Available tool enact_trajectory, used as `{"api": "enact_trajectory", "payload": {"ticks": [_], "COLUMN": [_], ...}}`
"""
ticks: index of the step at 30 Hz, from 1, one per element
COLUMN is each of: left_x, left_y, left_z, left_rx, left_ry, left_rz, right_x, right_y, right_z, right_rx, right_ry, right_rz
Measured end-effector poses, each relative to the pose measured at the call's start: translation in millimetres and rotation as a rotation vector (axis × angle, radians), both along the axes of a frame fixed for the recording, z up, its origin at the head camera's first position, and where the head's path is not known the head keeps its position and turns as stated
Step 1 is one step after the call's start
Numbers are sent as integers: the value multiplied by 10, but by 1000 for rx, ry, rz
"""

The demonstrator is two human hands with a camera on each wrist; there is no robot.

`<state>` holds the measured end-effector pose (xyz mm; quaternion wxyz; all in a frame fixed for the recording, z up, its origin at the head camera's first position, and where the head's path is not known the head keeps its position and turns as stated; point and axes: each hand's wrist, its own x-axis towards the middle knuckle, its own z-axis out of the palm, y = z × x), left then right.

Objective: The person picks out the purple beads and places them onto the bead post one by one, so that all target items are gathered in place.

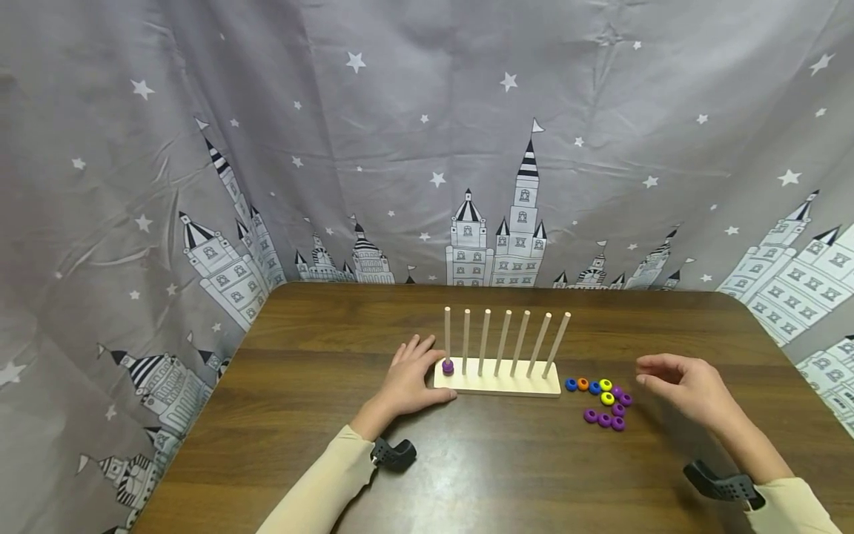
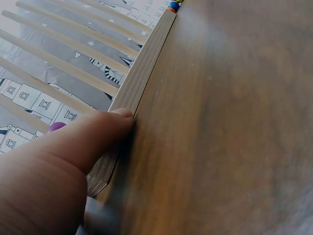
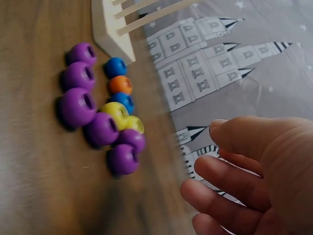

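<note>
A pale wooden base (image 1: 497, 386) with several upright pegs stands on the table; one purple bead (image 1: 448, 367) sits at the bottom of the leftmost peg. The left hand (image 1: 408, 382) holds the base's left end, its thumb along the front edge, as the left wrist view also shows. Right of the base lie loose beads: several purple ones (image 3: 78, 107), two blue, one orange (image 3: 120, 85) and two yellow. To the right of these beads the right hand (image 1: 694, 386) hovers with relaxed fingers and nothing between them.
The brown wooden table (image 1: 520, 475) reaches back to a grey curtain (image 1: 400, 148) printed with castles and stars. Black straps with small devices are on both wrists, beside cream sleeves (image 1: 327, 482).
</note>
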<state>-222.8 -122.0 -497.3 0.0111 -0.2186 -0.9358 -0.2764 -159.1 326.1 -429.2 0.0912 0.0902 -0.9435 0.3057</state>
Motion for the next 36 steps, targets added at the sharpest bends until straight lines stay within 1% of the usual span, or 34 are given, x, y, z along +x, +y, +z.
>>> {"api": "enact_trajectory", "payload": {"ticks": [5, 11, 19, 22, 25, 27, 36], "left_x": [0, 7, 7, 12, 19, 23, 18], "left_y": [-3, -14, -11, -9, -5, -2, -5], "left_z": [-12, -2, 7, -1, -1, 4, 19], "left_rx": [2, 0, 4, 4, 4, 1, 17], "left_ry": [5, -5, -8, -5, -3, -5, -8], "left_rz": [-2, 2, 4, 1, -1, -2, 4], "right_x": [55, 85, 107, 112, 126, 138, 88], "right_y": [2, -25, -58, -66, -64, -68, -120], "right_z": [-177, -338, -498, -534, -540, -550, -603], "right_rx": [10, -10, -57, -49, -24, -13, 10], "right_ry": [4, -28, 18, 18, -7, -3, 150], "right_rz": [-18, -41, -65, -70, -78, -82, -50]}}
